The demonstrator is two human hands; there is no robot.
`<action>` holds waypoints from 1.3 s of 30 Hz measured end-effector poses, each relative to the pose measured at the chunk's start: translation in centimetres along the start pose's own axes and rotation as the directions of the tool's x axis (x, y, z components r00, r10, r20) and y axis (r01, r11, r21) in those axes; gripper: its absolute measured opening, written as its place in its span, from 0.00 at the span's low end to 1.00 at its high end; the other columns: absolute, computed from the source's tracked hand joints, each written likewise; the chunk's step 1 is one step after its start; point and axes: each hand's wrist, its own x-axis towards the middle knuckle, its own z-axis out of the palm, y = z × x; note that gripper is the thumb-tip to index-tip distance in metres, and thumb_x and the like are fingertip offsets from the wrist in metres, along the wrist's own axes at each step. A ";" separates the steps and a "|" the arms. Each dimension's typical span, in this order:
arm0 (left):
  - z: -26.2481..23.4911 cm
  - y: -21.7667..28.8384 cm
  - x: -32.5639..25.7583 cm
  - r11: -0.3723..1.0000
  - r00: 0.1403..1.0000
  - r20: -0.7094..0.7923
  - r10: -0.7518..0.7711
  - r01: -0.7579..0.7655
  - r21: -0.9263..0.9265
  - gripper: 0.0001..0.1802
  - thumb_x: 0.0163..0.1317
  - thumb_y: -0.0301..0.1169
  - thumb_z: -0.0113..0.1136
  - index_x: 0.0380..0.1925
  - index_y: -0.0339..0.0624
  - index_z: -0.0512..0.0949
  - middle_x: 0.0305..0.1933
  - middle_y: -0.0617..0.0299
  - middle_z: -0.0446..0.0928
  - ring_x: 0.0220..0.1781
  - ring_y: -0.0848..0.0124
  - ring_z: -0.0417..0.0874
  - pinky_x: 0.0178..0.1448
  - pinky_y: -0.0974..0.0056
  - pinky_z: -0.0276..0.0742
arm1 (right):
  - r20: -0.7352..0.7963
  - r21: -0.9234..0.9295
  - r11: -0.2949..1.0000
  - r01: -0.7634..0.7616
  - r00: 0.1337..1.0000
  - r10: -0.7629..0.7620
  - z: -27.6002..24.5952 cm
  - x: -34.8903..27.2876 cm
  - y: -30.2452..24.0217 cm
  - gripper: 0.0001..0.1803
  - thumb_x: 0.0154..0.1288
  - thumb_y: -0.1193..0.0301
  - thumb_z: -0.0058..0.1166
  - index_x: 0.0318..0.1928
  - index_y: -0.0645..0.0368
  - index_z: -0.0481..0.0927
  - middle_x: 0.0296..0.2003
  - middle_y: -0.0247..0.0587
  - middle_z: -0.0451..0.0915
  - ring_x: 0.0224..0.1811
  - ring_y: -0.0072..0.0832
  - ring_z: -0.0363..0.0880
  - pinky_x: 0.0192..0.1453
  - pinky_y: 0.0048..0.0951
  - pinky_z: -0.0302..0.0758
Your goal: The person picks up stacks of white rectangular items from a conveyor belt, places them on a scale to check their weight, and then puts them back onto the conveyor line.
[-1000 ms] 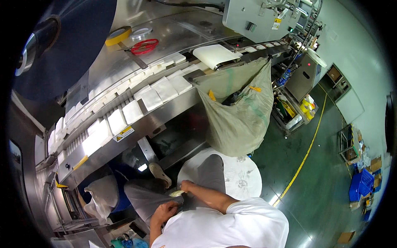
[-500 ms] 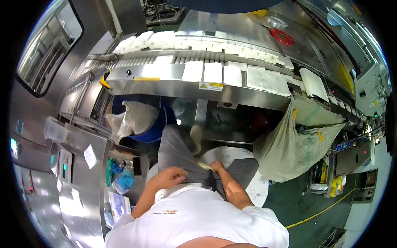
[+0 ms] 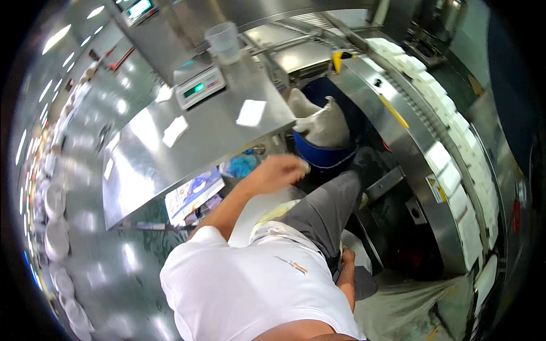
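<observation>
My left hand [image 3: 280,173] is raised over my thigh, near the blue drum [image 3: 318,153] with a whitish sack [image 3: 325,126] in it. Motion smears its fingers, and a small pale spot shows at their tips. Low between my legs, my right hand [image 3: 347,258] is partly hidden by my trousers. Its visible fingers are curled, with a sliver of something pale beside them that I cannot make out. A pale yellowish thing [image 3: 274,211] lies at my waist beside my grey trousers.
On the steel table [image 3: 222,128] to the left are a digital scale [image 3: 199,88], a clear plastic jug [image 3: 223,42] and white sheets [image 3: 251,112]. Blue crumpled plastic [image 3: 242,165] lies beneath. White flat pieces [image 3: 449,177] line the conveyor at right; a large cloth sack [image 3: 398,310] hangs below.
My view has swung left, bringing the table and scale nearer the middle. My left hand has lifted off my lap toward the drum. My right hand stays low by my legs.
</observation>
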 end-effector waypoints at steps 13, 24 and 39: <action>-10.5 -11.5 2.4 0.858 0.652 -0.741 -0.160 0.463 0.222 0.36 0.57 0.40 0.75 0.62 0.36 0.73 0.54 0.45 0.81 0.56 0.50 0.82 0.60 0.50 0.78 | 0.096 -0.120 0.976 0.180 0.981 -0.169 -1.3 -3.3 -5.5 0.16 0.73 0.66 0.48 0.42 0.58 0.90 0.42 0.54 0.87 0.45 0.54 0.84 0.51 0.54 0.80; -44.8 -30.5 -13.0 0.442 0.535 -0.552 0.640 0.331 0.834 0.19 0.76 0.38 0.49 0.51 0.39 0.86 0.45 0.53 0.84 0.47 0.58 0.83 0.50 0.53 0.79 | 0.173 -0.639 0.730 0.241 0.970 -0.169 2.0 -3.1 -6.6 0.16 0.66 0.62 0.56 0.43 0.56 0.91 0.44 0.53 0.88 0.45 0.52 0.87 0.50 0.48 0.80; -27.3 -25.8 1.1 0.704 0.389 -0.794 0.467 0.380 0.600 0.17 0.73 0.41 0.56 0.44 0.38 0.84 0.41 0.52 0.83 0.44 0.56 0.83 0.48 0.53 0.80 | 0.087 -0.676 0.728 0.114 0.993 -0.075 2.9 -1.0 -7.6 0.18 0.73 0.61 0.50 0.49 0.53 0.90 0.48 0.45 0.89 0.53 0.46 0.87 0.57 0.48 0.81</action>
